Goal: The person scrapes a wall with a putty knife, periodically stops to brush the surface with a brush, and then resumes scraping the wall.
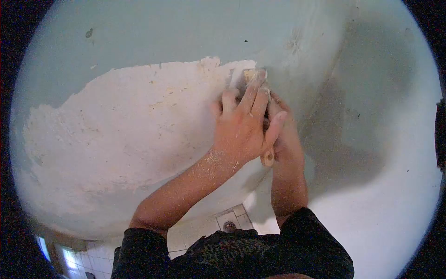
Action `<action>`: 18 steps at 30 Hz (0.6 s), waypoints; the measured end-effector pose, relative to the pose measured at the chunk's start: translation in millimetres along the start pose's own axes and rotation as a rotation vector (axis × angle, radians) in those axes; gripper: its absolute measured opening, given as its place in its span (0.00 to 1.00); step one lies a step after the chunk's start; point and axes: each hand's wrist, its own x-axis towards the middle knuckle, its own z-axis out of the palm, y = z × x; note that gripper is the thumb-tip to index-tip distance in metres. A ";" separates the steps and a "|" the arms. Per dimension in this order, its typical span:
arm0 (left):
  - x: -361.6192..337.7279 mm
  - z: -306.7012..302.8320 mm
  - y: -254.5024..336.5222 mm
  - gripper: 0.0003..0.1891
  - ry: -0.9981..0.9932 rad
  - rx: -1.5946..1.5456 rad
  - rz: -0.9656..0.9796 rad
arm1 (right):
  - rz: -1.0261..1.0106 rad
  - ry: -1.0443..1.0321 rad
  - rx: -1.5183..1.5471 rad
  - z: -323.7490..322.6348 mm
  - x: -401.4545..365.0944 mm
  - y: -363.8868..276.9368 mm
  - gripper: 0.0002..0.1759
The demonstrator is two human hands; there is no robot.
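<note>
Both of my hands are together on a scraper with a wooden handle [267, 158], held against the wall. Its blade end [249, 73] meets the wall at the upper right edge of a bare whitish patch [134, 102]. My left hand [240, 123] lies over the tool, its fingers pressing near the blade and its thumb along the handle side. Behind it, my right hand [286, 128] closes around the handle, with most of its fingers hidden. White dust and flakes cling to my left fingers and wrist.
Pale green paint [176, 32] surrounds the patch on the wall. A corner line runs down to the right, where a shadow falls on the adjoining wall [371, 107]. Below are floor tiles [237, 216] and a foot [229, 226]. Bright light [69, 256] shows at lower left.
</note>
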 end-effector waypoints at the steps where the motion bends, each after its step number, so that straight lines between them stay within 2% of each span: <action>1: -5.3 0.6 -0.8 0.28 0.005 -0.008 0.004 | -0.088 0.088 -0.099 5.8 -7.1 5.5 0.24; 2: -14.4 0.4 -6.0 0.28 0.021 0.004 0.011 | -0.178 0.175 -0.194 14.0 -10.5 10.7 0.23; 3: -16.4 2.0 -6.3 0.28 0.039 0.019 0.019 | -0.186 0.178 -0.197 10.5 -4.1 8.4 0.23; 5: -1.2 -3.3 -5.6 0.28 0.047 0.012 0.019 | -0.263 0.013 -0.099 0.1 9.0 7.4 0.22; 8: -2.5 -7.6 -1.3 0.27 0.052 0.002 0.021 | -0.128 0.077 -0.055 16.5 -13.9 -21.1 0.22; 9: -3.9 -7.6 -2.1 0.27 0.053 0.018 0.030 | -0.131 0.083 -0.061 12.1 -10.4 -10.6 0.22; 11: -4.0 -6.8 -1.9 0.27 0.073 0.007 0.048 | -0.152 0.117 -0.014 1.6 1.4 14.4 0.21; 16: 8.3 -10.6 11.2 0.27 0.101 0.004 0.064 | -0.249 0.053 -0.004 -13.4 9.4 5.6 0.20; 18: -11.6 -10.3 12.7 0.28 -0.006 0.025 0.048 | -0.307 0.042 -0.056 -16.5 -0.6 23.4 0.20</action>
